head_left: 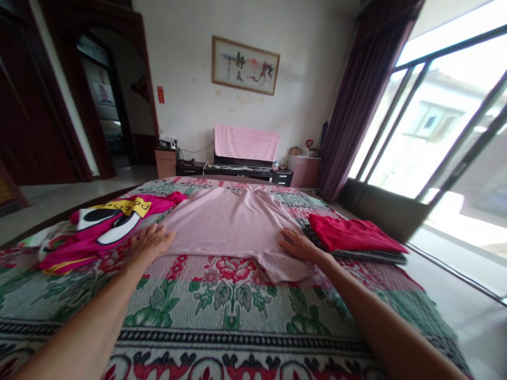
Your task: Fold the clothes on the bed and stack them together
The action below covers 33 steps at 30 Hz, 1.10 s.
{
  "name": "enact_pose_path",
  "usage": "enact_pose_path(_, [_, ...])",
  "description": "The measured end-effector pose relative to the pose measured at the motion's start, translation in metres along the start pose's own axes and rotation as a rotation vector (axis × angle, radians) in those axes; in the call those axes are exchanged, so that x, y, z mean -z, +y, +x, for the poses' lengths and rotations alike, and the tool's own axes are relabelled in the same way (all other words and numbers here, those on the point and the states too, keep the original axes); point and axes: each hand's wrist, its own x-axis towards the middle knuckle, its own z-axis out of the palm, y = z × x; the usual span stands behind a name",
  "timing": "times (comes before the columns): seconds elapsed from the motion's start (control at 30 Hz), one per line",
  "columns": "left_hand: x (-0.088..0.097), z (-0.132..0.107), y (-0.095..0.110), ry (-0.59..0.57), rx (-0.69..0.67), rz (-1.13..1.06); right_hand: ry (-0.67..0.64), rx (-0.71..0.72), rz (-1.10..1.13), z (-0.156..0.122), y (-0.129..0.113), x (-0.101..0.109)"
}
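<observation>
A pale pink T-shirt (222,221) lies spread out on a flowered bedspread (233,311), with some wrinkles toward its far end. My left hand (153,240) rests at the shirt's left edge, fingers stretched out and partly on the cloth. On the opposite side, my right hand (295,244) lies flat on the right edge, its fingers apart and pointing inward. One part of the shirt juts out toward me below my right hand. Neither hand grips the fabric.
Left of the shirt lies a crumpled magenta garment (114,224) with a yellow and white print. A folded red garment (352,232) sits on dark folded cloth (372,257) at the right. Beyond the bed are a low black cabinet (233,171) and a large window (435,121).
</observation>
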Motion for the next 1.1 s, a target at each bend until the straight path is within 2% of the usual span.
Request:
enact_pose_path(0.17, [-0.001,0.000,-0.002,0.011,-0.001,0.032,0.053,-0.124,0.012,-0.027,-0.007,-0.003])
enact_pose_path(0.3, [0.001,-0.004,-0.003,0.121,-0.091,0.055,0.134,-0.012,0.057,-0.040,-0.023,0.009])
enact_pose_path(0.37, [0.003,-0.008,-0.002,0.203,-0.169,0.030,0.071,0.071,0.139,-0.046,-0.037,0.022])
enact_pose_path(0.43, [0.004,-0.012,-0.004,0.227,-0.217,-0.010,-0.088,0.137,0.217,-0.051,-0.049,0.034])
enact_pose_path(0.53, [0.009,-0.015,-0.013,0.117,-0.279,-0.070,-0.270,0.185,0.237,-0.060,-0.058,0.049])
enact_pose_path(0.67, [0.020,-0.014,-0.040,-0.109,-0.392,-0.160,-0.291,0.218,0.183,-0.065,-0.048,0.054])
enact_pose_path(0.73, [0.024,-0.015,-0.052,-0.183,-0.417,-0.175,-0.267,0.231,0.140,-0.065,-0.042,0.051])
enact_pose_path(0.8, [0.025,-0.016,-0.057,-0.179,-0.413,-0.165,-0.222,0.224,0.067,-0.064,-0.037,0.044])
enact_pose_path(0.97, [0.023,-0.019,-0.050,-0.012,-0.452,-0.151,-0.076,0.116,-0.077,-0.060,-0.033,0.032])
enact_pose_path(1.03, [0.029,-0.014,-0.046,-0.018,-0.432,-0.145,-0.119,0.091,-0.037,-0.054,-0.029,0.039])
enact_pose_path(1.1, [0.039,-0.004,-0.044,-0.081,-0.368,-0.143,-0.206,0.084,0.025,-0.043,-0.024,0.054])
